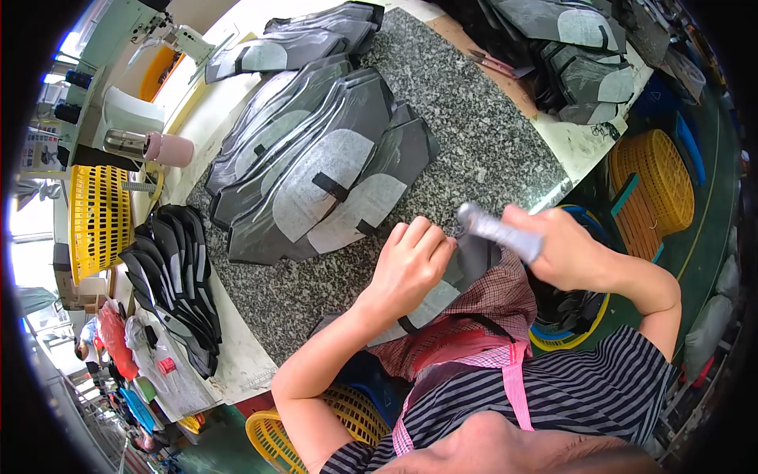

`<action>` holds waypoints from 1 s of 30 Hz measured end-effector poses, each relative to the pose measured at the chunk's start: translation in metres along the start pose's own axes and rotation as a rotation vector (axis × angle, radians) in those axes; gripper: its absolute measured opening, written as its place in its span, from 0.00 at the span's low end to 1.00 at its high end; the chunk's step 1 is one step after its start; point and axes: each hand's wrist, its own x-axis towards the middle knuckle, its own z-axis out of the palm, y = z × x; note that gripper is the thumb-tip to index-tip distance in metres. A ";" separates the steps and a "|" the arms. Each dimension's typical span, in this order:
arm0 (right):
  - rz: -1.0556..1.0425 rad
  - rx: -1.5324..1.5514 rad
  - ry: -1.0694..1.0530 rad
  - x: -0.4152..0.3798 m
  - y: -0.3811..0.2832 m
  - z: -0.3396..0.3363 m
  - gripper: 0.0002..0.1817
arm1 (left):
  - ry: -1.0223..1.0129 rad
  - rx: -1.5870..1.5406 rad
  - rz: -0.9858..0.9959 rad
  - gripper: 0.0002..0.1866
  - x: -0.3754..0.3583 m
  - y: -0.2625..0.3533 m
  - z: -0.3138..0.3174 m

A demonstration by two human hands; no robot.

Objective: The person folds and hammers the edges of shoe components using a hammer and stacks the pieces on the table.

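Note:
My left hand is closed at the near edge of the speckled stone slab, its fingers pressed on a dark grey fabric piece. That piece hangs over the slab's edge towards my lap, with a light grey patch on it. My right hand is wrapped round a grey-silver tool, whose rounded end points at the fabric beside my left hand. The tool is blurred. Beyond my left hand lies a large stack of grey pieces with pale patches and black tabs.
More grey pieces lie at the back right, and a dark stack at the left. A pink cup-like object stands near a yellow basket. Another yellow basket is right of the table.

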 end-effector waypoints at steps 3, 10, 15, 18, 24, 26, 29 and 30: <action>-0.036 0.172 0.086 -0.003 -0.009 -0.001 0.12 | 0.018 -0.006 -0.058 0.10 0.000 0.002 -0.002; 0.043 0.106 -0.059 0.008 -0.008 0.005 0.11 | 0.083 -0.345 -0.416 0.08 -0.012 0.007 -0.010; -0.069 0.228 0.068 0.001 -0.010 0.009 0.09 | 0.062 -0.295 -0.305 0.12 -0.019 0.014 -0.009; -0.033 0.046 -0.044 0.004 -0.003 0.015 0.12 | 0.006 -0.209 -0.233 0.16 -0.018 0.016 -0.013; -0.024 -0.003 -0.173 0.007 0.000 0.024 0.13 | 0.046 -0.159 -0.250 0.13 -0.018 0.016 -0.013; -0.022 -0.019 -0.161 0.010 -0.002 0.022 0.12 | 0.077 -0.169 -0.349 0.10 -0.018 0.017 -0.015; 0.054 0.059 -0.164 0.016 -0.008 0.008 0.11 | 0.113 -0.371 -0.487 0.08 -0.025 0.019 -0.016; 0.052 0.059 -0.169 0.016 -0.008 0.009 0.11 | 0.113 -0.370 -0.492 0.08 -0.027 0.024 -0.015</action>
